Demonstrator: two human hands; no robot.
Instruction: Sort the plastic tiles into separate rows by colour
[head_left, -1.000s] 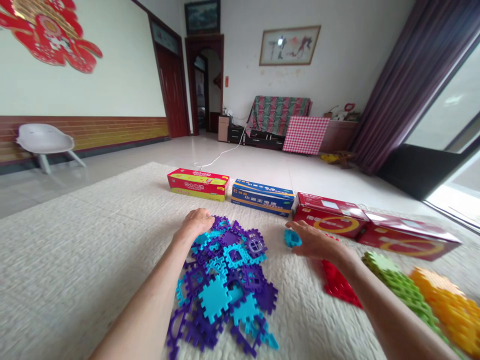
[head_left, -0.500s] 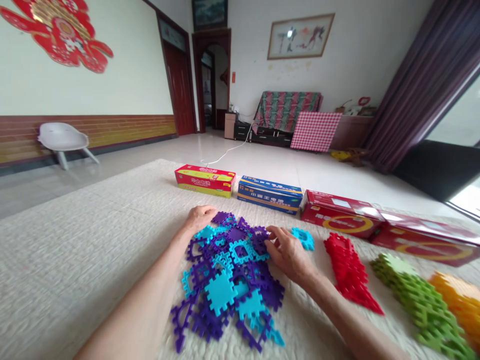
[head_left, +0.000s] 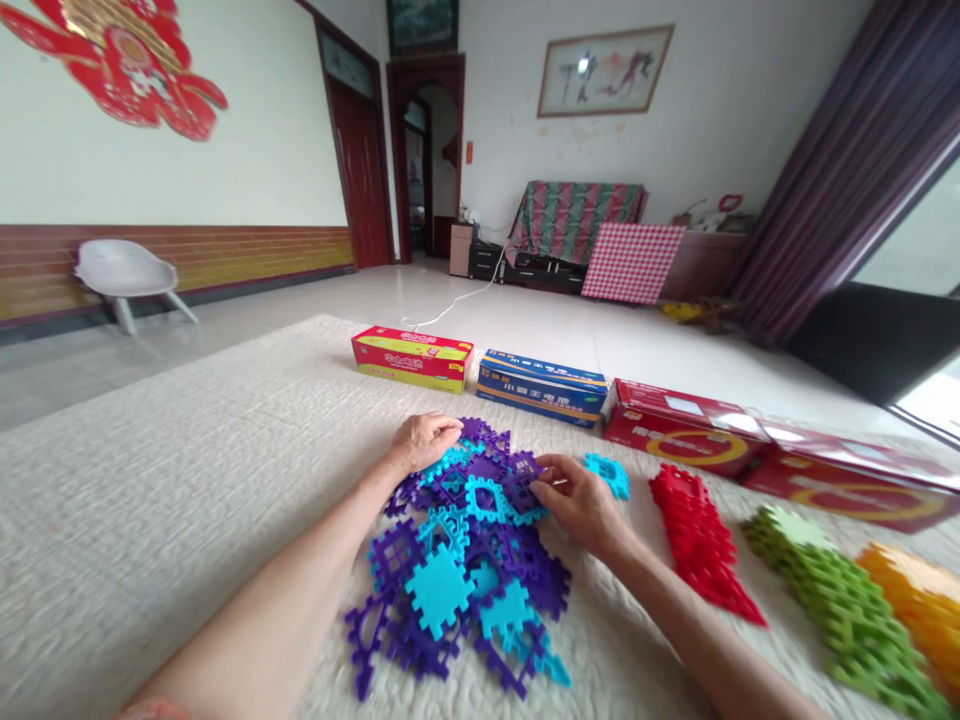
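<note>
A loose heap of toothed interlocking plastic tiles, purple and light blue, lies on the pale quilted mat (head_left: 247,440) in front of me. My left hand (head_left: 427,442) rests against the heap's far left edge, fingers bent together beside a purple tile (head_left: 474,428); its fingertips are partly hidden. At the heap's right side, my right hand (head_left: 581,500) has thumb and fingers closed at the edge of a purple window-frame tile (head_left: 523,480). Nearer me in the heap are a solid light blue tile (head_left: 440,590) and a purple arrow-shaped tile (head_left: 365,640).
Just beyond my right hand sits a light blue tile (head_left: 607,475). Stacked rows of red tiles (head_left: 697,540), green tiles (head_left: 840,600) and orange tiles (head_left: 915,590) lie to the right. Behind stand a red-yellow box (head_left: 412,360), a blue box (head_left: 540,388) and dark red boxes (head_left: 682,428).
My left hand has moved right, and the tiles at the heap's far left have shifted right and bunched closer. My right hand stays nearly in place at the purple window-frame tile.
</note>
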